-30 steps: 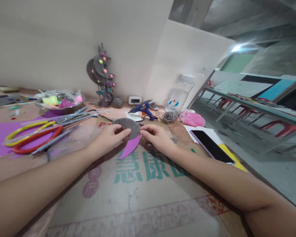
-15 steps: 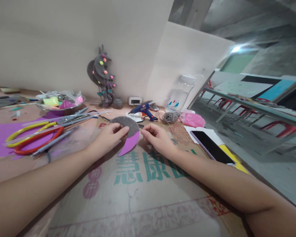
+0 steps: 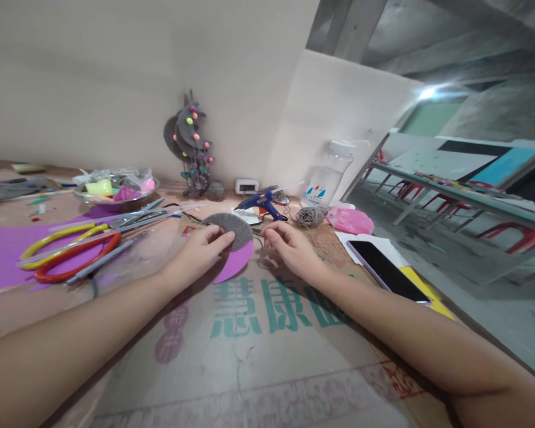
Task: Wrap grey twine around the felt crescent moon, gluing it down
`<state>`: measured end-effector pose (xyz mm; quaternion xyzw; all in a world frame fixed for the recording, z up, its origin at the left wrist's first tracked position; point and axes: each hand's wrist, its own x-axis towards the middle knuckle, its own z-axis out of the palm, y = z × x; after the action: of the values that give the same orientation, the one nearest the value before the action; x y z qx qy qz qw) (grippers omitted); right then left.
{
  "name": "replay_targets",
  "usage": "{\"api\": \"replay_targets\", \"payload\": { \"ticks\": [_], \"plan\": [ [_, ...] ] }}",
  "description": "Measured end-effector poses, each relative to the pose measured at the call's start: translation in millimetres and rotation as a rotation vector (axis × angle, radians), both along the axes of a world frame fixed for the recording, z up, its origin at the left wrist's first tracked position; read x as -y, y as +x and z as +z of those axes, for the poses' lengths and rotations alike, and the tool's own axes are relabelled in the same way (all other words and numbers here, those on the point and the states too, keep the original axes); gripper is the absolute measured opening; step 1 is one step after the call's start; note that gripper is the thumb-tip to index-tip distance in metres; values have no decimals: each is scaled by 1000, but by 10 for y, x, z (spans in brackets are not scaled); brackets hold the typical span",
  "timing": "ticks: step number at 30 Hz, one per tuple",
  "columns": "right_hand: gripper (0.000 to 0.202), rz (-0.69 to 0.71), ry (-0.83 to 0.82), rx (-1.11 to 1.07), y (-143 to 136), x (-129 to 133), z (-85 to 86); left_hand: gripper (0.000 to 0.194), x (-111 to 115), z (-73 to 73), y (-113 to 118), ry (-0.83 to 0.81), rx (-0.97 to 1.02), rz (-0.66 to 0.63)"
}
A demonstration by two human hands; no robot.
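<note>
My left hand pinches a crescent-shaped piece; its upper part is wrapped in grey yarn and its lower tip is bare purple. To the right of the piece, my right hand has its fingers closed on a strand of grey yarn, apart from the crescent. Loose yarn hangs by those fingers. A ball of grey yarn lies behind my right hand. The blue glue gun rests on the table behind the crescent.
Scissors with yellow and red handles, purple sheet and a metal bowl are left. At right are a phone, pink bag and bottle. A decorated moon hanging leans on the wall; cardboard lies in front.
The crescent's purple part shows broader now, as its angle has changed. My right hand has moved slightly away from it to the right. The whole view has shifted a little.
</note>
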<state>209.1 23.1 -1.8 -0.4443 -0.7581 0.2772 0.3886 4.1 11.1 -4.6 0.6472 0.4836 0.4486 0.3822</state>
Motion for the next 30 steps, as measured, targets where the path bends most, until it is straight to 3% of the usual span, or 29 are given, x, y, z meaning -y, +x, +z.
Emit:
{"api": "replay_targets", "payload": {
  "ticks": [5, 9, 13, 19, 24, 30],
  "plan": [
    [23, -61, 87, 49, 159, -185, 103, 29, 2, -2, -7, 15, -20, -7],
    [18, -132, 144, 126, 336, -349, 56, 29, 11, 7, -19, 31, -35, 0],
    [28, -160, 167, 210, 415, -455, 24, 27, 15, 8, -10, 25, -24, 15],
    [47, -178, 140, 313, 270, -809, 98, 25, 11, 19, 11, -3, -2, 21],
    [42, -245, 26, 348, 142, -1123, 26, 24, 4, 23, 12, -18, 8, 10],
    [35, -307, 37, 300, 107, -1172, -72, 26, -16, -11, -1, -22, -35, 16]
  ]
}}
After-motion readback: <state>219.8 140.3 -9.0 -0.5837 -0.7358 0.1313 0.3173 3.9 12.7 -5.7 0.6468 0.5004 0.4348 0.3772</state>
